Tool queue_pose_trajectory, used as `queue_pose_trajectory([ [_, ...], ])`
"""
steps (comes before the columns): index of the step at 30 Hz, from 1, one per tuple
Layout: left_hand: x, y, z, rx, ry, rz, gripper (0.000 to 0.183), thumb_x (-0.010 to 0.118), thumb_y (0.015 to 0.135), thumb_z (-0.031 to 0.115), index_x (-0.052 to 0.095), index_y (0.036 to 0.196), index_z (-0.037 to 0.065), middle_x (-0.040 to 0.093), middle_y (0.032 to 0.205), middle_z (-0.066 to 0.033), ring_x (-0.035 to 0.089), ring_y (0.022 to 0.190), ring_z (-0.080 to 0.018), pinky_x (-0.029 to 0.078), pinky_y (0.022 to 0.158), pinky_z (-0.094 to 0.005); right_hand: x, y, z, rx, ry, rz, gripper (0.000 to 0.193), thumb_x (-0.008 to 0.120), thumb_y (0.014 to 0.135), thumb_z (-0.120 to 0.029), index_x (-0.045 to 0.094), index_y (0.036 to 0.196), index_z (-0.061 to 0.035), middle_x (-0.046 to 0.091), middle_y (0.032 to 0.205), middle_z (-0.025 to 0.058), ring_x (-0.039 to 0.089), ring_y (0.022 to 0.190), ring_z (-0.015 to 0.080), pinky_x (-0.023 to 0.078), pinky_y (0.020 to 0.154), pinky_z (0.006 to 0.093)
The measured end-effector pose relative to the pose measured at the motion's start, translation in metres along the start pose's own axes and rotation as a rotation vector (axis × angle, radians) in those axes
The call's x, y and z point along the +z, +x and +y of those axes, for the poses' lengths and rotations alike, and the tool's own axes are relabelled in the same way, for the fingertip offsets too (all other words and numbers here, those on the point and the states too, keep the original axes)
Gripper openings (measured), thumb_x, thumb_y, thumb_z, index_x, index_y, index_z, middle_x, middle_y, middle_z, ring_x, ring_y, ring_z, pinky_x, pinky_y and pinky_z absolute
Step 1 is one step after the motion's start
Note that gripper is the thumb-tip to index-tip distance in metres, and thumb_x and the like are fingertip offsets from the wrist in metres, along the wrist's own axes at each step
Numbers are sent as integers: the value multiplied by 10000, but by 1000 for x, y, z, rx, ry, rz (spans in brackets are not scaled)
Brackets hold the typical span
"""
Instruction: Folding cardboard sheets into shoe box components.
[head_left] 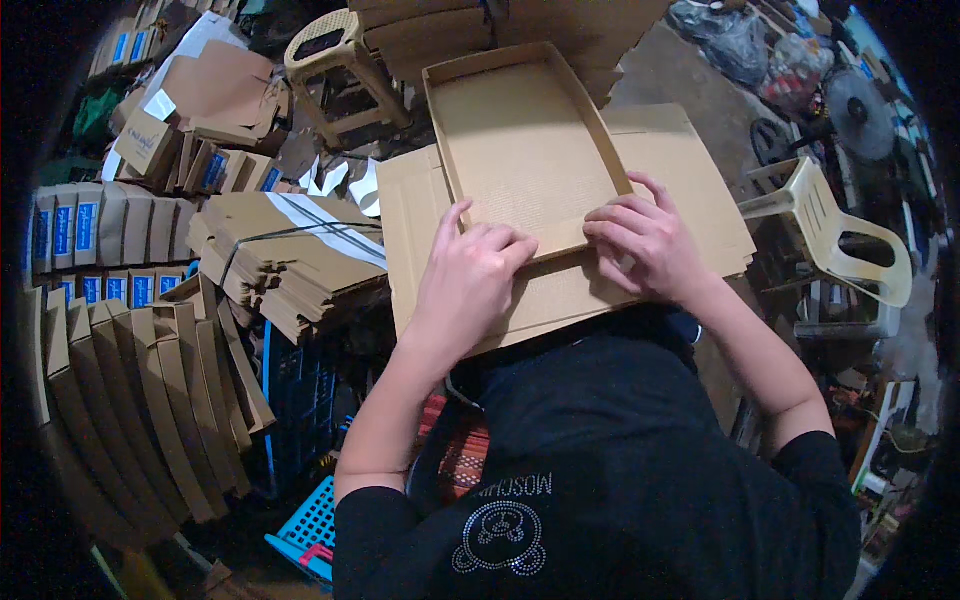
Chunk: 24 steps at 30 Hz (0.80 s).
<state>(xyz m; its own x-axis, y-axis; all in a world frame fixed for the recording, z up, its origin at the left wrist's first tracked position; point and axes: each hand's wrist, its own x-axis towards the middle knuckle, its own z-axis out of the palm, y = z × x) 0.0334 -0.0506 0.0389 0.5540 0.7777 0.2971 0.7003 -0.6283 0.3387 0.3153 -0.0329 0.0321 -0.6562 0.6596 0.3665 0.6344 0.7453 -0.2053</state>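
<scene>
A shallow cardboard tray (525,125) with low upright walls lies before me on a pile of flat cardboard sheets (675,165). At the left end of its near wall, my left hand (475,270) is closed on the cardboard, its thumb pressing by the wall. My right hand (645,240) pinches the same wall near the right corner, fingers bent over the rim and one finger raised along the side wall. The undersides of both hands are hidden.
Left of me stand a strapped bundle of flat cardboard (300,235), rows of folded boxes (150,400) and a blue crate (295,400). A plastic stool (340,65) is beyond. On the right are a cream plastic chair (830,230) and a fan (858,115).
</scene>
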Motion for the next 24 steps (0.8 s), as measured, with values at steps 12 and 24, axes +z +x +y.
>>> queue_pose_trajectory([
  [12,16,-1,9,-40,118,-61,103,729,912,129,675,993,95,696,804,-86,754,805,-278,379,1246,-576,9,-2,-17,123,-162,-164,267,683,903,-87,675,1168,-116,723,1064,53,712,1062,238,430,1183,526],
  [24,11,1,25,-69,244,-61,176,734,914,153,650,1055,90,660,821,-83,744,838,-263,353,1257,-585,-5,-1,-17,136,-191,-204,268,681,903,-118,673,1170,-138,717,1015,71,725,1036,261,420,1186,524],
])
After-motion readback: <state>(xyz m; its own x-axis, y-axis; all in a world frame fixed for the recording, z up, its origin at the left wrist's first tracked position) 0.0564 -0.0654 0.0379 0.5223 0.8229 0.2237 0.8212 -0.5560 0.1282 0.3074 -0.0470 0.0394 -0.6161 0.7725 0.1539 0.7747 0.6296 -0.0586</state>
